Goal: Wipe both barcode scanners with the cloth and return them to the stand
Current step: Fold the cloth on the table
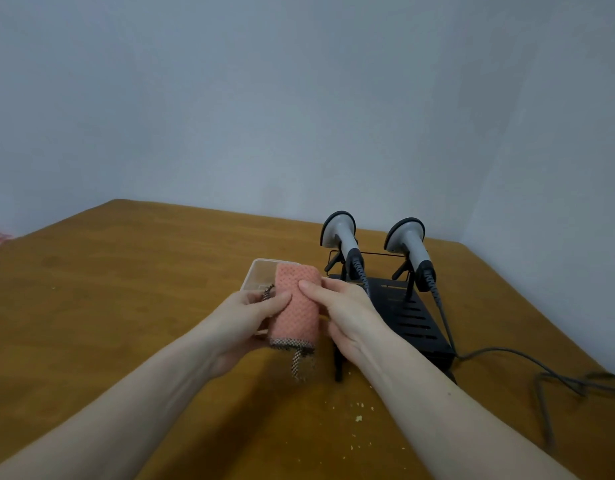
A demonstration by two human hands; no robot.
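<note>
Table (133,306): brown wood-grain surface with scattered crumbs.
Stand (408,317): black slotted base, right of the hands.
Scanners: left scanner (339,233) and right scanner (408,242), grey, seated upright on the stand, cables trailing right.
Container (261,275): clear plastic, behind the cloth.
Cloth (295,306): pink, dotted weave, folded; left hand (250,317) and right hand (344,313) pinched its opposite edges.

Container (261,273): near half hidden behind cloth (296,308) and left fingers (276,303).
Stand (411,315): near-left corner hidden behind right hand (347,315).

Knobbly pink cloth (296,304); matt wooden table (126,306).
</note>
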